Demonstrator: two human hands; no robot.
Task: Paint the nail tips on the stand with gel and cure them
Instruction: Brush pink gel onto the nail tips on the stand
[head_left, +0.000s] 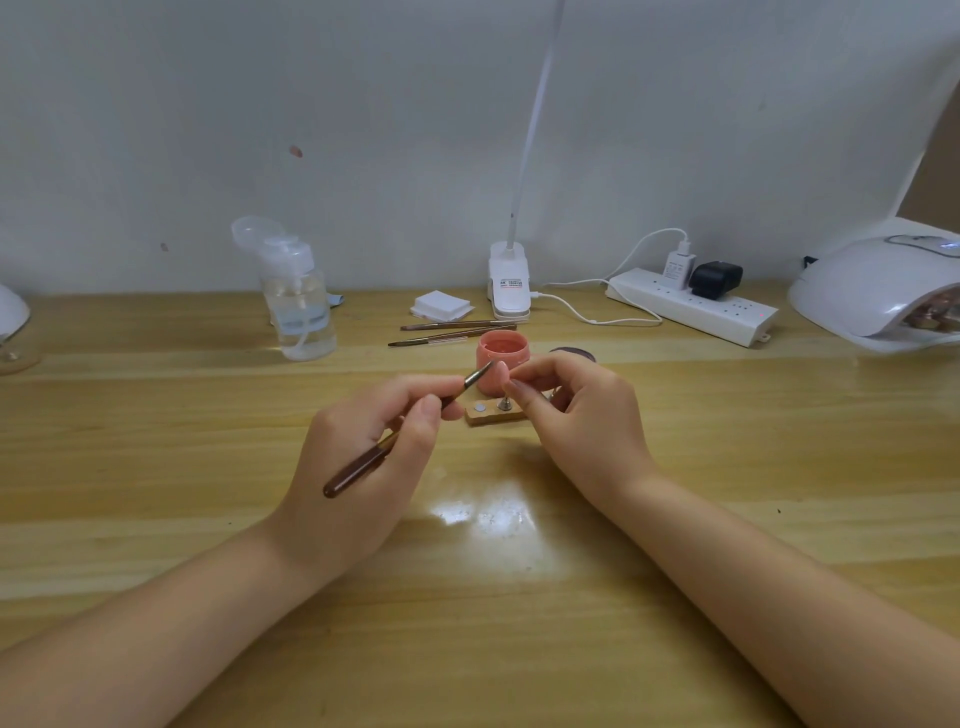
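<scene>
Nail tip (501, 375) on the stand (493, 413): right hand (582, 410) pinches it, left hand (363, 452) grips a brush (405, 431); wooden counter (156, 467), white wall (363, 130) behind.

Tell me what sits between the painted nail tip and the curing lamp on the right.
Little visible does. The nail tip, which the right hand touches, sits on the wooden stand at centre. Toward the curing lamp lies bare table; only the dark jar and the power strip sit further back.
</scene>
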